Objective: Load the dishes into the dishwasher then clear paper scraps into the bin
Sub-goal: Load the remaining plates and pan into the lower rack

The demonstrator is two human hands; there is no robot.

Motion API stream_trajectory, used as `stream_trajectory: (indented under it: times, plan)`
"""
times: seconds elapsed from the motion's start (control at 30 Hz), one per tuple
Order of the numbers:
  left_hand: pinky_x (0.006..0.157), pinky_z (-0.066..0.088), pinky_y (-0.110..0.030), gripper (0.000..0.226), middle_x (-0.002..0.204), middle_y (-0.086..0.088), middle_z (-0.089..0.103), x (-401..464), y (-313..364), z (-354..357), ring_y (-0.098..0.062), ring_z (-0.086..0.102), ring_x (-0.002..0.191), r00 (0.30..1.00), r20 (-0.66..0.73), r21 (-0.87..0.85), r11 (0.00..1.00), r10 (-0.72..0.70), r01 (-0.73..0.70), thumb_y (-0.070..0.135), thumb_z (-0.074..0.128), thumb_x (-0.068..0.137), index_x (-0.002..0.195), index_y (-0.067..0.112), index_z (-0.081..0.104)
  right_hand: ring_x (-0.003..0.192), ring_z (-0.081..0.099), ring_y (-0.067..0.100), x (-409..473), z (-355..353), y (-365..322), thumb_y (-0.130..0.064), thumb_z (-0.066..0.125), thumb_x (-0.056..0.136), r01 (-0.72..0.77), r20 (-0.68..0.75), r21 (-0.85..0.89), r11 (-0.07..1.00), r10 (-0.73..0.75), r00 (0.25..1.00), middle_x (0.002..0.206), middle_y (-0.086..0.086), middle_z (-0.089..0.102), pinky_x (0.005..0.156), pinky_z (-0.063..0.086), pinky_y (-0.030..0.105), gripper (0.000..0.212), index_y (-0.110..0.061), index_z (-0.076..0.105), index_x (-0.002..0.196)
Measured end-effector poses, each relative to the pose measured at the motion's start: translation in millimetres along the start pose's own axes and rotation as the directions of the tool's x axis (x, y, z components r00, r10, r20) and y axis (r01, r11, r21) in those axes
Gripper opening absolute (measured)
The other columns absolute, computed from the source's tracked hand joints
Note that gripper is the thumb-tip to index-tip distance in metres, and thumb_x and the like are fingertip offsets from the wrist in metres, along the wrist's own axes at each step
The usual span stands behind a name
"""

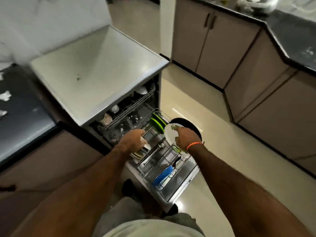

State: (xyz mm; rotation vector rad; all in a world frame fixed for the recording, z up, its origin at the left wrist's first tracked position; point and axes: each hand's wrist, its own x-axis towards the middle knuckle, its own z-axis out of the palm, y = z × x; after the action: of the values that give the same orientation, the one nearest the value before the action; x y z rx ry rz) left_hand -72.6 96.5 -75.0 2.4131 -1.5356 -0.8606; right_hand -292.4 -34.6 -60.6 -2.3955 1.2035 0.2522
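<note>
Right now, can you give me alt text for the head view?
A person's right hand holds a round white plate over the pulled-out lower rack of an open dishwasher while the left hand grips a small white dish beside it. Green plates and a blue plate stand racked; crumpled paper scraps lie on the dark left counter.

Two hands reach over the lower rack: the left hand [135,139] and the right hand [185,137]. Beyond the fingers stand two green plates [158,124]. The right fingers hold one white plate [171,135]. Nearer than the fingers stands one blue plate [162,175]. Three paper scraps [5,96] lie on the worktop [22,117], far left.
</note>
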Motion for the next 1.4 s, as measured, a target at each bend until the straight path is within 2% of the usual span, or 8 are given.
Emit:
stream_trajectory:
  times: [0.13,0.27,0.5,0.7,0.97,1.17,1.3,1.4]
  plan:
    - [0.104,0.048,-0.037,0.055,0.134,-0.012,0.064,-59,-15,-8,-0.03,0.06,0.123,0.991,-0.069,-0.031,0.993,-0.117,0.115,0.03,0.066,0.092,0.142,0.011,0.053,0.119,0.06,0.031,-22,-7,-21,-0.02,0.062,0.086,0.084,0.024,-0.107,0.991,-0.082,0.996,0.133,0.009,0.064,0.1,0.05,0.04,0.05,-0.018,0.056,0.136]
    - [0.092,0.047,-0.032,0.052,0.125,-0.013,0.067,-104,-27,-7,-0.03,0.063,0.116,0.984,-0.087,-0.083,0.985,-0.155,0.148,0.029,0.066,0.095,0.141,0.008,0.054,0.122,0.059,0.033,-35,2,-43,-0.031,0.064,0.086,0.179,0.126,-0.193,0.965,-0.156,0.98,0.135,0.011,0.061,0.1,0.051,0.045,0.061,-0.02,0.047,0.143]
    - [0.091,0.052,-0.037,0.039,0.11,-0.006,0.072,-166,-35,12,-0.022,0.066,0.101,0.985,-0.075,-0.172,0.975,-0.155,0.141,0.028,0.064,0.097,0.13,0.008,0.063,0.128,0.054,0.031,-60,28,-67,-0.029,0.057,0.094,0.312,0.235,-0.181,0.932,-0.267,0.934,0.142,0.009,0.057,0.104,0.046,0.041,0.053,-0.024,0.048,0.146]
    - [0.098,0.051,-0.037,0.041,0.123,-0.008,0.07,-194,-19,56,-0.023,0.065,0.111,0.952,-0.124,-0.347,0.911,-0.278,0.221,0.031,0.066,0.096,0.131,0.009,0.065,0.111,0.063,0.031,-80,44,-63,-0.026,0.057,0.096,0.415,0.271,-0.138,0.899,-0.369,0.889,0.124,0.011,0.068,0.093,0.05,0.037,0.036,-0.019,0.062,0.131]
    - [0.089,0.055,-0.034,0.024,0.104,0.0,0.071,-182,54,136,-0.015,0.066,0.093,0.85,-0.138,-0.576,0.739,-0.508,0.348,0.028,0.066,0.096,0.115,0.013,0.07,0.1,0.063,0.034,-61,44,6,-0.022,0.055,0.095,0.506,0.373,-0.131,0.853,-0.43,0.822,0.111,0.015,0.07,0.088,0.051,0.04,0.025,-0.011,0.066,0.114]
    - [0.086,0.054,-0.033,0.035,0.109,-0.001,0.07,-157,110,183,-0.017,0.063,0.095,0.774,-0.078,-0.569,0.665,-0.628,0.483,0.034,0.067,0.094,0.124,0.016,0.066,0.126,0.055,0.034,-36,38,76,-0.02,0.059,0.093,0.552,0.406,-0.103,0.827,-0.472,0.783,0.14,0.015,0.058,0.106,0.042,0.039,0.051,-0.015,0.053,0.143]
    - [0.078,0.051,-0.03,0.032,0.099,0.0,0.069,-148,137,203,-0.017,0.063,0.085,0.761,-0.049,-0.545,0.656,-0.647,0.523,0.031,0.067,0.094,0.123,0.017,0.066,0.127,0.054,0.035,-28,44,111,-0.025,0.061,0.09,0.57,0.444,-0.141,0.81,-0.462,0.767,0.143,0.014,0.055,0.108,0.044,0.044,0.058,-0.018,0.048,0.146]
    - [0.092,0.052,-0.034,0.044,0.116,-0.004,0.071,-134,149,221,-0.022,0.066,0.1,0.766,-0.017,-0.499,0.669,-0.642,0.55,0.032,0.065,0.093,0.134,0.018,0.062,0.127,0.054,0.033,-18,57,139,-0.022,0.061,0.088,0.579,0.467,-0.171,0.797,-0.452,0.76,0.143,0.013,0.054,0.108,0.044,0.043,0.059,-0.017,0.048,0.145]
